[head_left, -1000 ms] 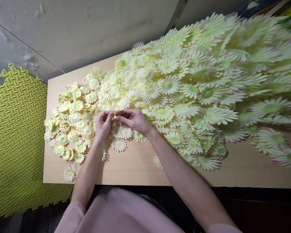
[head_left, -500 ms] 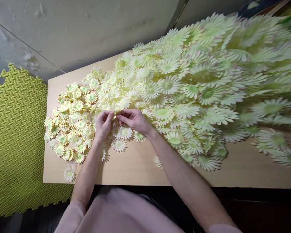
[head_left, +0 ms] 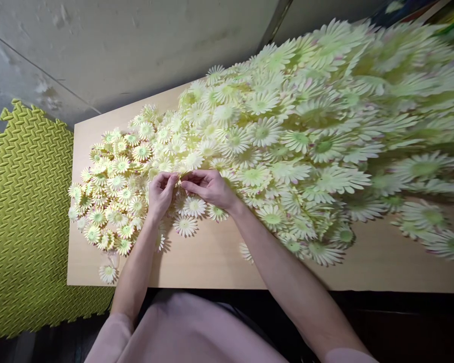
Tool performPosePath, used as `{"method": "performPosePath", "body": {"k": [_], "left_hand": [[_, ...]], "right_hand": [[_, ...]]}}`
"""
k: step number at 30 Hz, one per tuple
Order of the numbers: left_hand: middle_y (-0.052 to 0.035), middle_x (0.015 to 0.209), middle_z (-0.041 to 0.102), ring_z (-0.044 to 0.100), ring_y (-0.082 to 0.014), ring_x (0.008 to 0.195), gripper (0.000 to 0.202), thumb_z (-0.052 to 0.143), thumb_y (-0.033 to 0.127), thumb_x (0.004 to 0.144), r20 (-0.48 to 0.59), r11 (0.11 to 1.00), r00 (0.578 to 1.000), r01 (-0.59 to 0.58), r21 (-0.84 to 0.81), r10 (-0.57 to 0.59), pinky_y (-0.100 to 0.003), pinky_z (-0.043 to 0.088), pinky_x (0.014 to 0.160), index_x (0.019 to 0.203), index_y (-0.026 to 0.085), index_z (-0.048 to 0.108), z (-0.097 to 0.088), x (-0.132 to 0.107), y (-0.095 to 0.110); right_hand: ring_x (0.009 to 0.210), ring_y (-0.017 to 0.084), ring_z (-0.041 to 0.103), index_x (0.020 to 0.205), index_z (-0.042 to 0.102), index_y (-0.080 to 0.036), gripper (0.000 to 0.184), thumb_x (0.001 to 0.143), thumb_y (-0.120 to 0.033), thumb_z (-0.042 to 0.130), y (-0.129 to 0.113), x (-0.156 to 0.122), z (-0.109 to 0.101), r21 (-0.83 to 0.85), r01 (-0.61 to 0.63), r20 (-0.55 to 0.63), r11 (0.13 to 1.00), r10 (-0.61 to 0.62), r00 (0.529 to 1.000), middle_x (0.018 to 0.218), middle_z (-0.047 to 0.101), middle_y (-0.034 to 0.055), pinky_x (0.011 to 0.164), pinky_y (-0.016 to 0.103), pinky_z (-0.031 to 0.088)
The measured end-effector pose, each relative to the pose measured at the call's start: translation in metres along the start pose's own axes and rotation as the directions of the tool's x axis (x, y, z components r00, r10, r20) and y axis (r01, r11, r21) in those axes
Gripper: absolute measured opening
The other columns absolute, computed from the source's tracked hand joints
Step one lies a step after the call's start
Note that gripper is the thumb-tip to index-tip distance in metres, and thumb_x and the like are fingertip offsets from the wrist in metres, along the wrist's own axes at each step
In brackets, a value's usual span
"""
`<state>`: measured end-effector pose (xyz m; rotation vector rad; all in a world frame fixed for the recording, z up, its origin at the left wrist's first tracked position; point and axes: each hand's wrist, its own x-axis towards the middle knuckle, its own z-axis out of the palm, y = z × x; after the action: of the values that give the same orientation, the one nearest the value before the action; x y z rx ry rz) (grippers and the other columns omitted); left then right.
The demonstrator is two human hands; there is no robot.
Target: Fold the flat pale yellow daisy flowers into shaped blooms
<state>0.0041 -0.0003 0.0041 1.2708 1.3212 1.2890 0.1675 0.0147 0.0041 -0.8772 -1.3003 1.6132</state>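
Note:
My left hand (head_left: 162,193) and my right hand (head_left: 208,189) meet fingertip to fingertip over the front of a heap of artificial daisy heads (head_left: 263,132). Both hands are closed in a pinch on a small pale yellow flower piece (head_left: 179,180), mostly covered by the fingers. Just below the hands lie loose daisy heads, among them one flat white-petalled flower (head_left: 185,226). Left of my left hand is a cluster of smaller daisy heads (head_left: 117,182) with pale green centres and pinkish petal tips.
The heap lies on a light wooden table (head_left: 204,257) and stretches far to the right. A grey, peeling wall (head_left: 144,45) stands behind it. At the left is a yellow-green foam mat (head_left: 26,222). One single daisy (head_left: 108,274) sits near the front left edge.
My right fingertips have shifted very slightly left toward the left hand's fingers. The flower heap stays as it was.

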Motion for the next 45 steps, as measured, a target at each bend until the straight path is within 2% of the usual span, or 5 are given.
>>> {"method": "performPosePath", "body": {"k": [15, 21, 28, 32, 45], "left_hand": [[0.0000, 0.070, 0.060, 0.052, -0.0080, 0.061, 0.034, 0.066, 0.051, 0.084, 0.000, 1.000, 1.000, -0.002, 0.019, 0.002, -0.021, 0.043, 0.059, 0.078, 0.017, 0.064, 0.0004, -0.0004, 0.0014], [-0.0037, 0.086, 0.069, 0.065, -0.0116, 0.076, 0.035, 0.058, 0.053, 0.089, 0.009, 0.982, 0.999, 0.043, -0.186, -0.042, -0.025, 0.053, 0.072, 0.082, 0.018, 0.062, 0.0027, 0.0004, 0.0009], [-0.0065, 0.093, 0.074, 0.068, -0.0131, 0.083, 0.027, 0.074, 0.044, 0.079, 0.065, 0.988, 0.998, 0.018, -0.154, -0.009, -0.025, 0.054, 0.075, 0.088, 0.019, 0.072, 0.0017, -0.0015, 0.0033], [-0.0065, 0.094, 0.074, 0.069, -0.0130, 0.084, 0.023, 0.077, 0.038, 0.077, 0.071, 0.988, 0.997, 0.004, -0.153, 0.007, -0.026, 0.054, 0.078, 0.089, 0.019, 0.073, 0.0015, -0.0020, 0.0015], [0.0014, 0.066, 0.059, 0.050, -0.0056, 0.057, 0.030, 0.073, 0.046, 0.079, 0.057, 0.987, 0.997, 0.065, -0.145, -0.057, -0.019, 0.040, 0.053, 0.078, 0.017, 0.065, 0.0014, -0.0018, -0.0041]], "right_hand": [[0.069, 0.013, 0.061, 0.086, 0.072, -0.018, 0.019, 0.081, -0.036, 0.073, -0.0028, -0.0014, -0.0015, -0.040, 0.009, 0.022, 0.999, -0.009, 1.000, 0.077, 0.067, 0.0022, 0.063, 0.027, 0.051], [0.069, 0.014, 0.059, 0.081, 0.068, -0.018, 0.008, 0.081, -0.027, 0.068, -0.0014, -0.0011, -0.0031, -0.004, 0.002, 0.041, 1.000, -0.002, 0.999, 0.074, 0.066, 0.0014, 0.063, 0.026, 0.049], [0.070, 0.014, 0.062, 0.087, 0.070, -0.019, 0.020, 0.074, -0.032, 0.076, 0.0005, 0.0014, -0.0001, 0.080, -0.010, -0.044, 0.997, 0.013, 0.999, 0.082, 0.068, 0.0017, 0.067, 0.027, 0.053], [0.066, 0.013, 0.060, 0.086, 0.069, -0.018, 0.017, 0.077, -0.032, 0.074, 0.0002, 0.0010, -0.0011, 0.040, 0.004, -0.025, 0.999, -0.003, 1.000, 0.073, 0.066, 0.0003, 0.063, 0.026, 0.051], [0.056, 0.011, 0.050, 0.075, 0.064, -0.017, 0.014, 0.078, -0.030, 0.070, -0.0034, -0.0005, -0.0020, -0.044, 0.009, -0.021, 0.999, -0.010, 1.000, 0.063, 0.057, -0.0020, 0.053, 0.026, 0.038]]}}
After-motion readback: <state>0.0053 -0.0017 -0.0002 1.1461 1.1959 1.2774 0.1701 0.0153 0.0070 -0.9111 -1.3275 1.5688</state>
